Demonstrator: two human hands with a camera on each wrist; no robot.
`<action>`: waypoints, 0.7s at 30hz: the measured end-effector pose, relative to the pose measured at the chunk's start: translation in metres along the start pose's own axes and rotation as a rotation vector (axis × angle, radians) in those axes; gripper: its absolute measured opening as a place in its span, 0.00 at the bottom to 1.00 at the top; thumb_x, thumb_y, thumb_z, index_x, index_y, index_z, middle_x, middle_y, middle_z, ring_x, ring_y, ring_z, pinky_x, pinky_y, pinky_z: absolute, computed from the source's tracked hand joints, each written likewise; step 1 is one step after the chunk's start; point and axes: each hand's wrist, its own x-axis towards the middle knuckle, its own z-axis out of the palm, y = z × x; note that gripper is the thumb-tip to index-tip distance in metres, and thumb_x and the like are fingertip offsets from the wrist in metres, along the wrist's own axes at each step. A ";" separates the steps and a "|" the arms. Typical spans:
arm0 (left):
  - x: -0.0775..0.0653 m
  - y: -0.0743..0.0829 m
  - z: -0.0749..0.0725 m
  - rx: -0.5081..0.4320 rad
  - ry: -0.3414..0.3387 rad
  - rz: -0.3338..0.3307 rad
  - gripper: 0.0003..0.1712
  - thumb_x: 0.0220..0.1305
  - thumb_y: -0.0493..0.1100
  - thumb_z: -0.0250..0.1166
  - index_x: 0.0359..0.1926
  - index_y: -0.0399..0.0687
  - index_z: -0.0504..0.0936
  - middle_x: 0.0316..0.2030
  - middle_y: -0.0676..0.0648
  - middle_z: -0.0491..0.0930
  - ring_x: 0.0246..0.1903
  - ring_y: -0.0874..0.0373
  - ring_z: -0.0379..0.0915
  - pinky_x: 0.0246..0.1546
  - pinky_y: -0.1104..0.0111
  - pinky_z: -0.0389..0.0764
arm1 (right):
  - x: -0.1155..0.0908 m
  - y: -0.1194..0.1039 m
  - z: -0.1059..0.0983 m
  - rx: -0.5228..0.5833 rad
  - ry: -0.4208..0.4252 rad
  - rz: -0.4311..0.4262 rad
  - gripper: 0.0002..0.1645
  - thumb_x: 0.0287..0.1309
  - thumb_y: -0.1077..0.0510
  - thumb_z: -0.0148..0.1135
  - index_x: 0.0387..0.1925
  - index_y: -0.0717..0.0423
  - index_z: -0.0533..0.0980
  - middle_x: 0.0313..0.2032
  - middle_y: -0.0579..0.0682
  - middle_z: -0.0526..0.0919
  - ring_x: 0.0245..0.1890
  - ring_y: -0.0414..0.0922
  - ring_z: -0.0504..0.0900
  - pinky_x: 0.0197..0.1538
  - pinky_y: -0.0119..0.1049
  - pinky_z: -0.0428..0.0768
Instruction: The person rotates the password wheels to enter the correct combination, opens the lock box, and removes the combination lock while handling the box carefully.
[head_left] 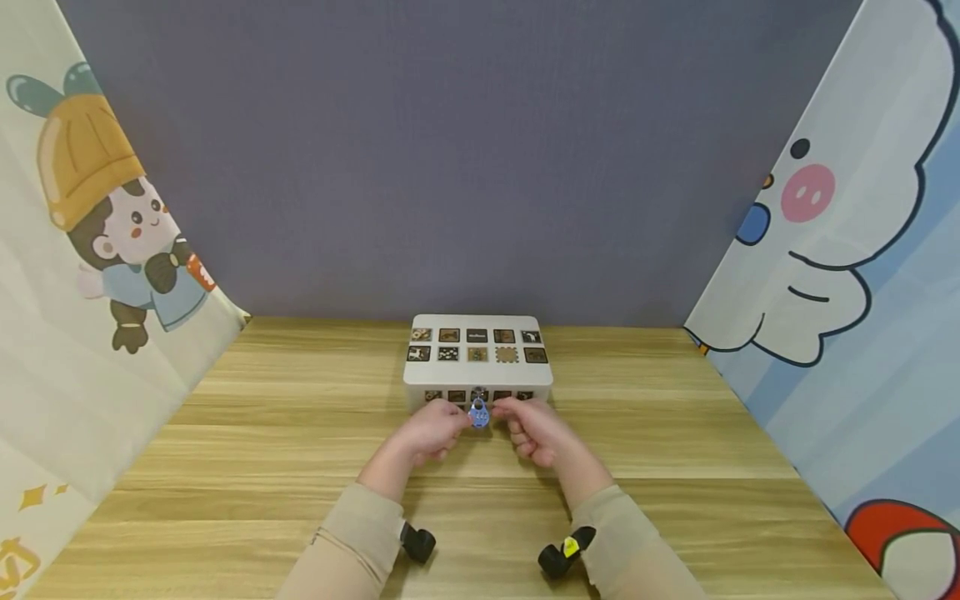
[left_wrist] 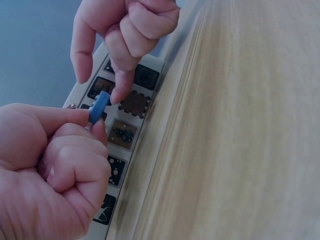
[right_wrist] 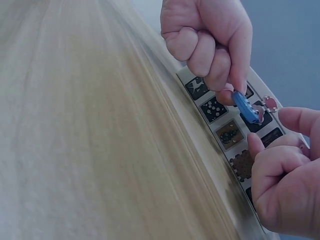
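Note:
A blue combination padlock (head_left: 478, 415) with number dials is at the front of a white box (head_left: 480, 374), right at the metal latch (right_wrist: 270, 103). My left hand (head_left: 433, 428) pinches the padlock's edge between thumb and index finger, its other fingers curled in. Close on the padlock's other side is my right hand (head_left: 537, 430), its thumb and index finger spread apart with a gap between them and the lock. The right hand's remaining fingers fold toward the palm. Small dark and brown picture squares decorate the box's lid and front.
The box stands on a wood-grain table (head_left: 225, 467), near a grey-purple back panel (head_left: 450, 167). Cartoon-printed cloths hang at the left and right sides. A black wrist strap mount (head_left: 417, 542) sits on the left sleeve, with another on the right.

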 end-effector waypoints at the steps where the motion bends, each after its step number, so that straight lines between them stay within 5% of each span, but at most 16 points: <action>1: 0.000 0.000 0.000 -0.001 0.001 0.000 0.16 0.66 0.42 0.55 0.41 0.30 0.79 0.10 0.56 0.59 0.07 0.64 0.52 0.08 0.74 0.57 | 0.000 0.000 0.001 -0.005 0.000 -0.002 0.23 0.59 0.50 0.59 0.45 0.67 0.74 0.11 0.38 0.59 0.10 0.34 0.52 0.11 0.25 0.51; 11: 0.000 0.001 0.002 -0.020 -0.005 -0.009 0.17 0.66 0.41 0.54 0.37 0.26 0.76 0.10 0.56 0.58 0.08 0.64 0.51 0.09 0.74 0.57 | 0.002 0.003 0.010 0.004 -0.023 -0.005 0.13 0.54 0.52 0.62 0.31 0.60 0.74 0.10 0.39 0.57 0.10 0.35 0.52 0.12 0.26 0.50; 21: 0.001 0.002 0.002 -0.021 -0.007 -0.013 0.16 0.66 0.41 0.54 0.38 0.28 0.78 0.11 0.56 0.59 0.08 0.64 0.52 0.09 0.74 0.57 | 0.006 0.009 0.016 -0.043 -0.033 -0.051 0.13 0.54 0.53 0.62 0.31 0.59 0.73 0.10 0.40 0.57 0.09 0.35 0.52 0.11 0.27 0.51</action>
